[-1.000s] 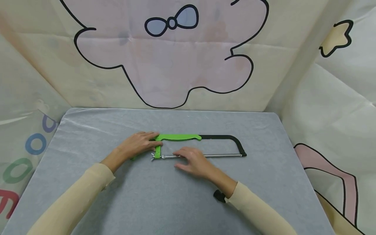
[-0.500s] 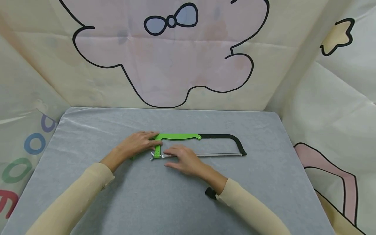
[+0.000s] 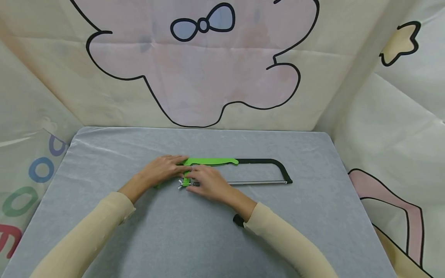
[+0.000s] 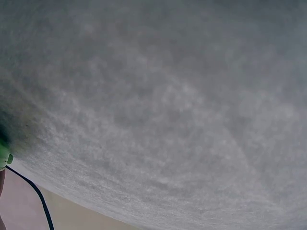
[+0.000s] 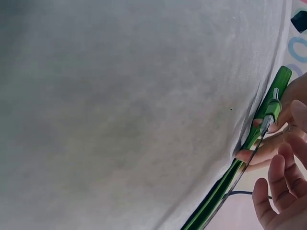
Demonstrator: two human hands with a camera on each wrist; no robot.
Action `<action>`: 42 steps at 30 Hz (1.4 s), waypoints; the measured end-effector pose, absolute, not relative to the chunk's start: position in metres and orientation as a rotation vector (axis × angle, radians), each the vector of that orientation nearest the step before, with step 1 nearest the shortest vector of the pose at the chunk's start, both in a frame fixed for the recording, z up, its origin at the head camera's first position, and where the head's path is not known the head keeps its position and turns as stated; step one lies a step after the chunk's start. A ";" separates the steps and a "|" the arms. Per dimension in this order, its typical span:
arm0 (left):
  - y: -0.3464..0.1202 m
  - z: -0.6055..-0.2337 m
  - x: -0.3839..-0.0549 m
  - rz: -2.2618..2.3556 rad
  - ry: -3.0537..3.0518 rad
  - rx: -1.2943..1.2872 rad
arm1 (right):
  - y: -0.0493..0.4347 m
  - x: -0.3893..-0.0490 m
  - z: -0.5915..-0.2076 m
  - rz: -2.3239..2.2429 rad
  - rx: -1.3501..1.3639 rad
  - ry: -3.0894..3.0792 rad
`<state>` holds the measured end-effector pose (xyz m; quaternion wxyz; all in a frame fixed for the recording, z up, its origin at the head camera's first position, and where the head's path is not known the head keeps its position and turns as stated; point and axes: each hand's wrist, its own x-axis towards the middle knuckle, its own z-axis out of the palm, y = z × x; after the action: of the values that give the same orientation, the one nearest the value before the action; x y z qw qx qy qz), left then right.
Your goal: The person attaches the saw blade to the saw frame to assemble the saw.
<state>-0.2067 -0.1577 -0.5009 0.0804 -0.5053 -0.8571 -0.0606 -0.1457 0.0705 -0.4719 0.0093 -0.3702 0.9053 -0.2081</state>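
Observation:
A hacksaw (image 3: 212, 161) with a green handle section and a black bowed frame lies on the table, its thin blade (image 3: 259, 182) toward the person. At its left end my left hand (image 3: 163, 168) holds the green handle, covering most of the grip. My right hand (image 3: 209, 183) hovers over the blade's left end, by the green post and the wing nut (image 3: 180, 184). In the right wrist view, the right hand's fingers (image 5: 278, 184) are loosely bent beside the hacksaw (image 5: 263, 111), with nothing between them. The left wrist view shows only a bit of green at its left edge.
A grey cloth covers the table (image 3: 180, 239). Hanging printed fabric (image 3: 194, 88) with cartoon outlines rises behind the far edge and along both sides. A small black device (image 3: 238, 220) sits at the right cuff.
My right hand has slid left along the blade to the green post at the hacksaw's left end. The left hand and the hacksaw have stayed in place.

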 end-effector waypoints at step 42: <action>-0.157 -0.500 -0.206 -0.180 -2.534 -1.519 | 0.045 -0.148 -0.482 -0.496 -1.248 2.822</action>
<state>-0.2061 -0.1571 -0.5000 0.0905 -0.5111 -0.8526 -0.0605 -0.1475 0.0447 -0.4816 0.0084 -0.3993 0.9029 -0.1589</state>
